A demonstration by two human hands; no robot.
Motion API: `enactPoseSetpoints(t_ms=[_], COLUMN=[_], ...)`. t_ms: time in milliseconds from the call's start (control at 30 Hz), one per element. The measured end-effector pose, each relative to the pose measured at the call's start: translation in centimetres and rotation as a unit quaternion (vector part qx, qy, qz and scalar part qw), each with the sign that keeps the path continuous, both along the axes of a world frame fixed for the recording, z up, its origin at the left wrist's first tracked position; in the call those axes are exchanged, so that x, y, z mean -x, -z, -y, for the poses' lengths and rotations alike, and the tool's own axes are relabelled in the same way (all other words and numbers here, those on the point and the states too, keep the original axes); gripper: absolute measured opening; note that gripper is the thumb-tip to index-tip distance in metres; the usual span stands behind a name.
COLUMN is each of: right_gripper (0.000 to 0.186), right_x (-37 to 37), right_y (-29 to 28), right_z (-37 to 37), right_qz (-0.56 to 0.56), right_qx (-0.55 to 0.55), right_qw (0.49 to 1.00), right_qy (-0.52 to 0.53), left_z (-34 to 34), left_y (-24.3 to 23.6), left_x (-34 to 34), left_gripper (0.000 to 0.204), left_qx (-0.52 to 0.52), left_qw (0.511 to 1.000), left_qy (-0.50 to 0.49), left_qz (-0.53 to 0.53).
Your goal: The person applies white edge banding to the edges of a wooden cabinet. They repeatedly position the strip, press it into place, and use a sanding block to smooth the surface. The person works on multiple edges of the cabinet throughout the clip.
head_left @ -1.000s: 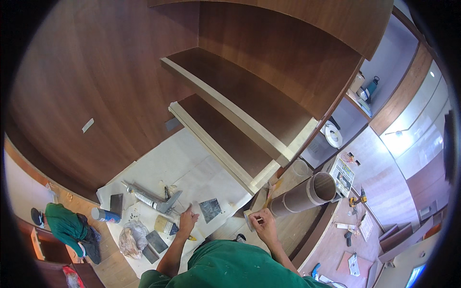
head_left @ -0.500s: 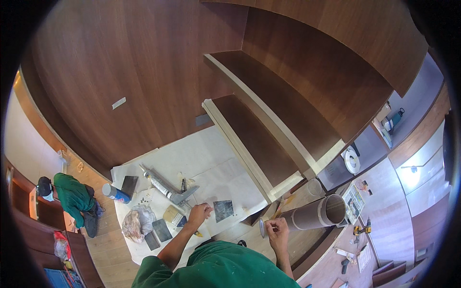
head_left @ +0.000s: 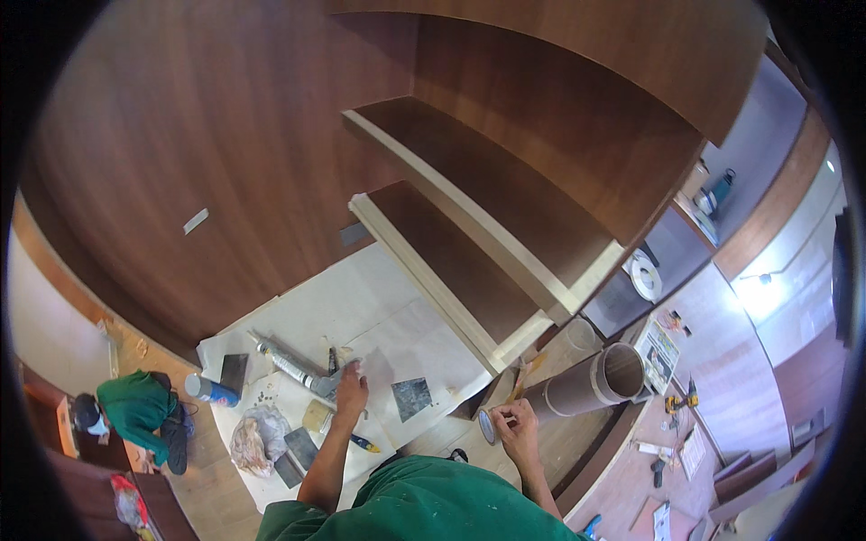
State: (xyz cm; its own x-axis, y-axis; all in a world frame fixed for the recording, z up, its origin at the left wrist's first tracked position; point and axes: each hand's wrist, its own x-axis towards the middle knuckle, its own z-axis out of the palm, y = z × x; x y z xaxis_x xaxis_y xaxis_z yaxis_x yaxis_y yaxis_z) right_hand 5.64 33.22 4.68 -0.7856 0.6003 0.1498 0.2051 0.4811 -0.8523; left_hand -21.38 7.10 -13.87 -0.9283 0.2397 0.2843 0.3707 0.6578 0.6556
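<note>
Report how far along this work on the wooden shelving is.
Done: two dark wood-faced shelves with pale front edges are mounted against the panelled wall. In hand: the right hand holds a roll of tape; the left hand rests on the white floor sheet beside a caulking gun. Left: tools, rags and a spray can lie scattered about.
</note>
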Motion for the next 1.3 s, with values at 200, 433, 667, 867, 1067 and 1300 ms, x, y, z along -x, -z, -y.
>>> enactPoseSetpoints(t_ms=[200,433,667,867,1067,1300], right_gripper=[0.009,0.009,0.009,0.009,0.009,0.009], right_x=[-1.1,-2.8,-4.4,-6.8,-10.8,-8.9], right_y=[-0.1,0.5,-0.2,-0.4,2.1,-0.5], right_z=[-0.4,-1.2,-2.8,-5.4,-9.6,-9.8], right_qz=[-0.001,-0.002,-0.011,-0.027,-0.027,-0.024], right_qx=[0.009,0.006,0.002,0.003,-0.013,-0.001], right_qw=[0.999,0.998,0.996,0.995,0.995,0.997], right_qy=[0.034,0.065,0.084,0.095,0.095,0.077], left_z=[-1.1,-3.2,-12.4,-23.3,-27.8,-22.8], left_y=[-3.8,-7.8,-17.3,-25.7,-26.9,-29.7], left_x=[3.6,4.8,0.5,-2.6,2.1,16.5], left_gripper=[0.032,0.025,0.076,0.112,0.115,0.108], left_qx=[-0.013,0.073,-0.247,-0.244,-0.285,-0.217], left_qw=[0.997,0.986,0.960,0.830,0.812,0.860], left_qy=[0.009,0.048,0.112,0.316,0.197,0.145], left_qz=[0.079,0.142,-0.071,-0.389,-0.470,-0.437])
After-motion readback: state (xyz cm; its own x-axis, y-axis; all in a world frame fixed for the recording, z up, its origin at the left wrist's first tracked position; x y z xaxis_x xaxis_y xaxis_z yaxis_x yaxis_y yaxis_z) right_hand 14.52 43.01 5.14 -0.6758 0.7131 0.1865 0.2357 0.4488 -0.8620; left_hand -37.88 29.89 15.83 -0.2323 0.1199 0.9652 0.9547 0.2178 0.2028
